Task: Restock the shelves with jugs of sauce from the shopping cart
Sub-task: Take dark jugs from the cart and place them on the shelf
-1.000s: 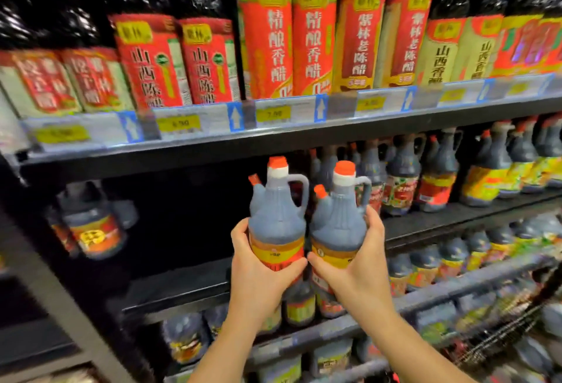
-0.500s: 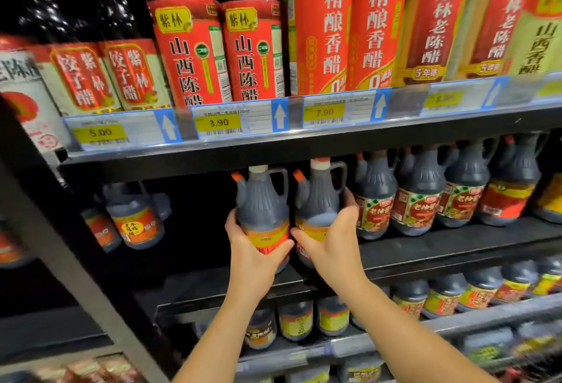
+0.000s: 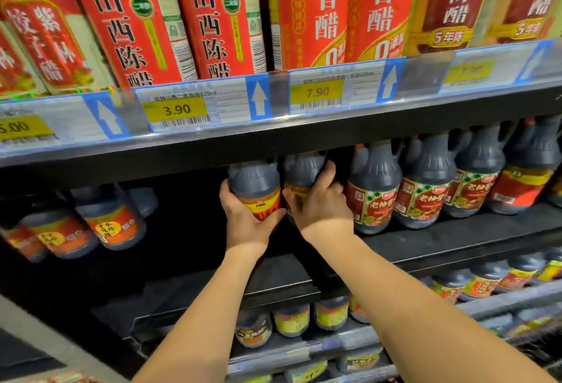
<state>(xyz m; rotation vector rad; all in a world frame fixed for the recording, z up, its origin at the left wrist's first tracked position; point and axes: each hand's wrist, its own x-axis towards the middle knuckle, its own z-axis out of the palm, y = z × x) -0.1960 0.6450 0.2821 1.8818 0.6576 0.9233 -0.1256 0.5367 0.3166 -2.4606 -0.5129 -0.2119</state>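
left jug (image 3: 255,180): dark, almost black plastic with a ribbed shoulder and a yellow-and-red label band low on the body. Its top is hidden behind the upper shelf edge, dead centre of the frame.
right jug (image 3: 304,166): same kind by the look of it, just right of the first. Only the shoulder and a sliver of yellow label show.
left hand (image 3: 246,221): wrapped round the left jug's lower body from below-left, thumb lying across the label.
right hand (image 3: 322,209): back of the hand faces us, fingers curled up the right jug's right side and covering most of it.
middle shelf (image 3: 456,239): both jugs sit in its gap. Can't tell if their bottoms touch the board, the hands hide that.
neighbour jugs (image 3: 372,197): red-and-green labels, just beside the right hand.
orange-label jugs (image 3: 112,221): middle left, well apart.
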